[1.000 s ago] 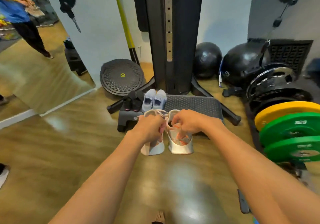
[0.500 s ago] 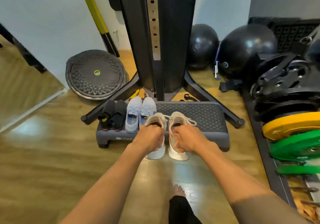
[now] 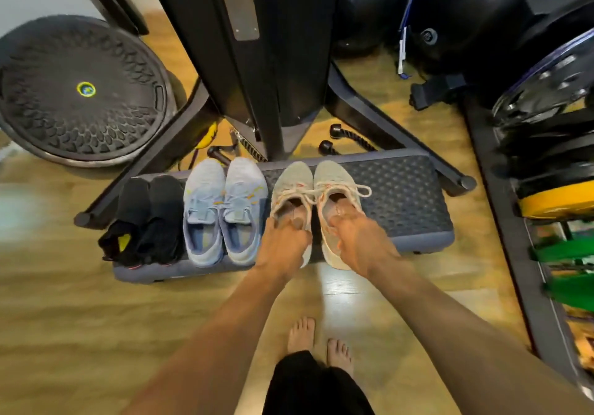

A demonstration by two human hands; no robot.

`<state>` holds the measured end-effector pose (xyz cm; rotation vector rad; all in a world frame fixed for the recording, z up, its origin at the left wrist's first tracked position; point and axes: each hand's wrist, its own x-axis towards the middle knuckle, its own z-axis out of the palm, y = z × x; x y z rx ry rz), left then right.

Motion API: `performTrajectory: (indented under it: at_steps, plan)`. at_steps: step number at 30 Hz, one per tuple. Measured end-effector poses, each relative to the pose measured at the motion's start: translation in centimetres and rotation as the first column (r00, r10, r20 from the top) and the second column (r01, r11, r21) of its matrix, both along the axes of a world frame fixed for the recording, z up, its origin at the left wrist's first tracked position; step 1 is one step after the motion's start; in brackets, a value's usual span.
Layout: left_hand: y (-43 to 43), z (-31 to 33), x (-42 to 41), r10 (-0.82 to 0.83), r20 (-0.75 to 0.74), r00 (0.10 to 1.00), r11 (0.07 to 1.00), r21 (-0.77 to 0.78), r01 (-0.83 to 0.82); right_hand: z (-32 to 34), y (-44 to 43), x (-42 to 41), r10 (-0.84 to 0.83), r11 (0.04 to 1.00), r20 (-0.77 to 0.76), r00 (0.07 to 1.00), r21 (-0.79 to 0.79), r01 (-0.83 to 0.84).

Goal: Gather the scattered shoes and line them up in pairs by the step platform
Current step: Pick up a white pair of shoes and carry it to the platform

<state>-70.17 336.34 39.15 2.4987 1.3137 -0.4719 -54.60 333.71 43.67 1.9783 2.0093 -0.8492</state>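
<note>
**Third pair going down on the step**

Gym corner, wood floor, step platform [image 3: 414, 196] lying across the foot of a black machine column [image 3: 257, 61]. Beige sneakers [image 3: 334, 186] side by side on the platform's ribbed top, toes toward the column, heels overhanging the near edge. Just left, blue pair [image 3: 225, 209] and black pair [image 3: 151, 218], already lined up. Left hand [image 3: 283, 241] pinching the heel collar of the left beige shoe, fingers tucked inside the opening; right hand [image 3: 360, 238] gripping the right one the same way. Both clenched on the shoes, not yet let go. Forearms stretched forward and down from the lower frame, wrists bent slightly, knuckles up. Bare feet [image 3: 318, 344] on the floor just short of the platform.

Likely trouble: heels past the near edge, so a shoe could tip off toward the floor on release unless pushed further on. Loose lace [image 3: 356, 189] could snag a withdrawing finger and drag its shoe out of line. Left beige shoe close beside the blue pair, easy to nudge. Balance disc [image 3: 80, 90] and weight plates [image 3: 559, 202] well apart, no concern.
</note>
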Motion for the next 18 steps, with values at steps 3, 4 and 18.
performTrajectory:
  at_steps: [3,4,18]
  plan:
    - [2.5,-4.3,0.1,0.010,0.000,1.000,1.000,-0.027,-0.010,-4.3,2.0,0.2,-0.035,0.999,0.007,0.999,0.039,0.035]
    - [3.2,-5.7,0.1,0.024,0.009,1.000,0.999,-0.044,-0.023,-5.4,2.4,0.1,-0.037,0.998,0.020,0.999,0.048,0.036]
    - [2.6,-14.5,-0.2,0.064,0.140,0.988,0.995,-0.086,-0.052,-16.4,3.8,-0.9,-0.046,0.998,0.076,0.996,-0.037,0.049]
